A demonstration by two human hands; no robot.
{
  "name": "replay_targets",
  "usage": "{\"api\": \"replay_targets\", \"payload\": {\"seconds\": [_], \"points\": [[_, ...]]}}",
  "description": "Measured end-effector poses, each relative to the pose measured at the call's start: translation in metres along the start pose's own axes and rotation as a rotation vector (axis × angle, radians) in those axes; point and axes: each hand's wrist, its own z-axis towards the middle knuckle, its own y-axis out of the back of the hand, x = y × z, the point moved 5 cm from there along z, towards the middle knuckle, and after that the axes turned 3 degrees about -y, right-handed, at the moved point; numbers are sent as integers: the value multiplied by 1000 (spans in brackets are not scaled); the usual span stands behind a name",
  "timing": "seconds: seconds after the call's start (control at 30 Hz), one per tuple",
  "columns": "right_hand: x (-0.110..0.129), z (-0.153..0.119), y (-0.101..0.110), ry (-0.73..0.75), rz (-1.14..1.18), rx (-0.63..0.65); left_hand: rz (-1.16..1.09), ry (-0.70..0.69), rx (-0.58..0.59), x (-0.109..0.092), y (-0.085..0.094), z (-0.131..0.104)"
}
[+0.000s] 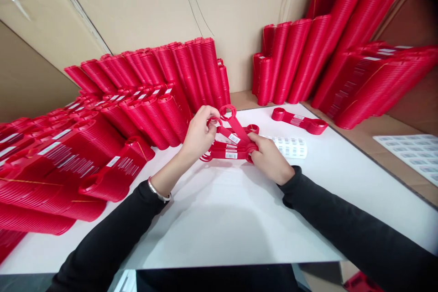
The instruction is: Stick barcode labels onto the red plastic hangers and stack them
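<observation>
Several flat red plastic pieces point(238, 128), each with a ring at its end and a white barcode label, are fanned out between my hands. My right hand point(272, 159) is closed on their gathered right ends. With bent fingers, my left hand point(201, 133) pinches the ring end of one piece at the left of the fan. One ring sticks up between the hands. Just behind the fan, another red piece shows partly. A white roll of printed labels point(297, 147) lies beyond my right hand, partly hidden by it.
Tall bundles of stacked red pieces point(150, 114) crowd the left of the white table point(205, 223). More bundles point(294, 61) lean at the back right. A short red stack point(299, 120) lies behind the label roll. A label sheet point(410, 153) rests on cardboard at right.
</observation>
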Motion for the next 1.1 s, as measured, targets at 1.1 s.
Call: {"api": "replay_targets", "payload": {"seconds": [1.1], "points": [[0,-2,-4,-14,-11,4,-127,218,446,-19,-23,9]]}}
